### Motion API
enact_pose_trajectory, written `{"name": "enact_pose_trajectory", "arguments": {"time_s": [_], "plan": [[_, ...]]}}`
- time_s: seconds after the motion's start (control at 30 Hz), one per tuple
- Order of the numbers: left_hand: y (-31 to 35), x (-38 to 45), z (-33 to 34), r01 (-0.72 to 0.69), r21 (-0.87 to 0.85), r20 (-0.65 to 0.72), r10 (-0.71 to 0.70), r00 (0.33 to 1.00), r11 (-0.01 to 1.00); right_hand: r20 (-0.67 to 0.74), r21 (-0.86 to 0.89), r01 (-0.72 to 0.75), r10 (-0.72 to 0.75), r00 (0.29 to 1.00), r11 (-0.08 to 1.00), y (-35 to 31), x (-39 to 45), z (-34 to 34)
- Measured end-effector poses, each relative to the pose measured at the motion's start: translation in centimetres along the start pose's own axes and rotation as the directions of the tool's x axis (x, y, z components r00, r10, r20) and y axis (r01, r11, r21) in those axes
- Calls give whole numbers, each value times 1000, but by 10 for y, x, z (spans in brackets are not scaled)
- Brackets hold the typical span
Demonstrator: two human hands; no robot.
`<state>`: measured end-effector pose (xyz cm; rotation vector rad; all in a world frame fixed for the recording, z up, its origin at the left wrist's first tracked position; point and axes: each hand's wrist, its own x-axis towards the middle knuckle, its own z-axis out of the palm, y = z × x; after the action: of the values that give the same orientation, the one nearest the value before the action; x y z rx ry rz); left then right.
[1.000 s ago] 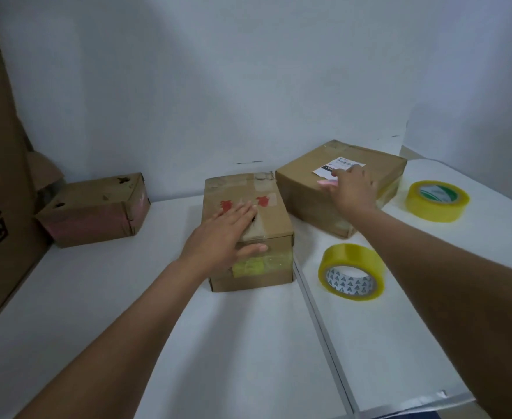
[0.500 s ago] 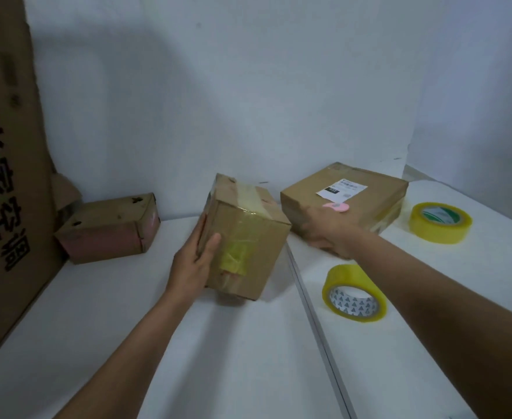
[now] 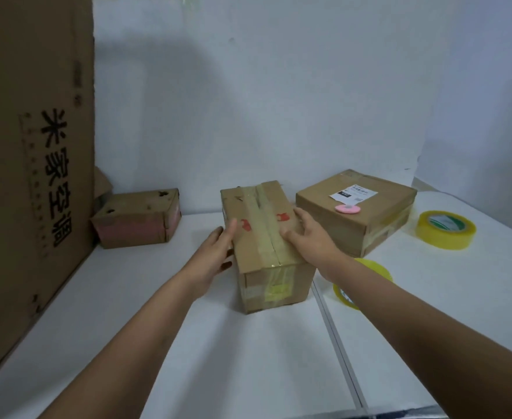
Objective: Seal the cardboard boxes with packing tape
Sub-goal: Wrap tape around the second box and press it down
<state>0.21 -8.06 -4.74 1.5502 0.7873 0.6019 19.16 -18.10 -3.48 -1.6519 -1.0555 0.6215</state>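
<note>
Middle box (image 3: 267, 237): stood on the white surface (image 3: 248, 358), between the small box (image 3: 136, 219) at the left and the flat labelled box (image 3: 369, 213) at the right; old tape ran along its top seam.
Left hand (image 3: 215, 258): fingers straight, flat against the box's left side.
Right hand (image 3: 309, 237): fingers spread, pressing the top near the seam.
Tape rolls: near roll (image 3: 379, 267) half hidden under the right forearm; far roll (image 3: 445, 229) well apart.
Risk: forearm likely to knock the near roll on reaching.
Risk: the wrinkled old tape may stop a new strip from sticking.
Risk: unbraced box could slide.
</note>
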Motion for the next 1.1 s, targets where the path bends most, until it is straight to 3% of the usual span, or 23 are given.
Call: {"name": "enact_pose_trajectory", "arguments": {"time_s": [0.13, 0.27, 0.4, 0.6, 0.73, 0.8, 0.9, 1.0, 1.03, 1.1], "plan": [[11, -3, 16, -94, 23, -9, 94, 995, 995, -36, -18, -50, 49, 998, 999, -11, 0, -6], [0, -19, 28, -227, -13, 71, 227, 971, 974, -148, -29, -135, 129, 981, 990, -27, 11, -9], [-5, -26, 29, -265, -10, 62, 265, 962, 964, -273, -108, -109, 76, 959, 988, -25, 12, 1], [-4, -29, 31, -297, 21, 61, 296, 953, 955, -309, -185, -94, 33, 951, 978, -21, 7, 3], [-5, -29, 29, -313, 51, 54, 310, 949, 948, -261, -115, -19, -11, 965, 993, -21, 2, 1], [-5, -27, 21, -336, 118, 1, 338, 941, 934, -201, 118, 18, 7, 980, 993, -26, 1, -7], [0, -20, 6, -335, 138, -132, 352, 927, 932, -17, 501, -116, 144, 989, 858, -34, 4, -26], [14, -10, -1, -206, -220, -259, 147, 955, 953, 46, 478, -253, 264, 963, 841, -25, 8, -32], [19, -9, -1, -152, -266, -233, 89, 968, 952, 57, 420, -305, 310, 949, 855, -20, 7, -29], [22, -8, 3, -84, -139, -137, 65, 988, 987, 85, 338, -359, 351, 932, 870, -11, 3, -20]]}}
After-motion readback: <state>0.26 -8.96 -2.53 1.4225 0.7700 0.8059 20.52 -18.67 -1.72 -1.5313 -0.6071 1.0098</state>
